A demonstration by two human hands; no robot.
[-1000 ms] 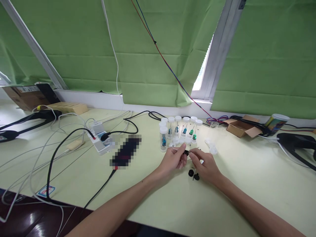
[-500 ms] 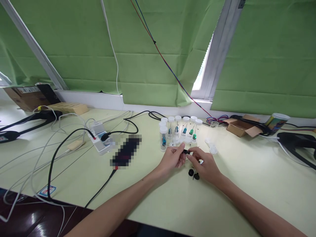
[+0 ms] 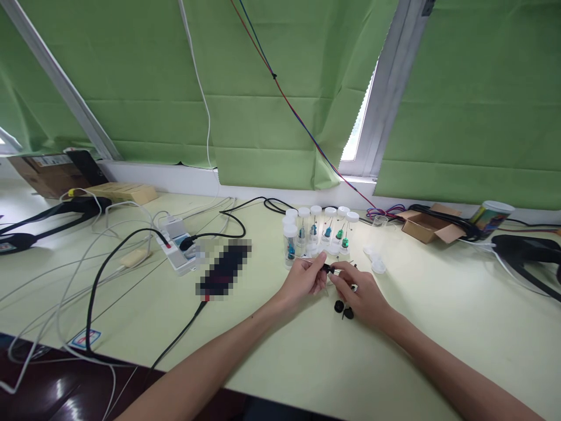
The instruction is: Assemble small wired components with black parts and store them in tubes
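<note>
Between my hands is a small black part [image 3: 327, 268] with a thin rod through or beside it; its exact kind is too small to make out. My left hand [image 3: 307, 278] pinches it between thumb and fingers. The fingertips of my right hand [image 3: 362, 292] are closed at its right end, and what they grip is partly hidden. Below the right fingers lie a round black piece [image 3: 339, 306] and another black piece with a thin stem [image 3: 348, 313]. Just beyond my hands stand several clear vials with white caps [image 3: 290, 245], with blue and green needle-like pieces inside.
Clear lids [image 3: 377, 263] lie right of the vials. Farther right are an opened cardboard box [image 3: 423, 228], a printed can [image 3: 491, 219] and a black strap-like object [image 3: 528, 251]. On the left are a power strip [image 3: 179, 254], a blurred dark device [image 3: 224, 269] and tangled cables.
Both hands have shifted slightly left with the small black part. The right fingers have turned a little around its end. The vials and loose black pieces stay where they were.
</note>
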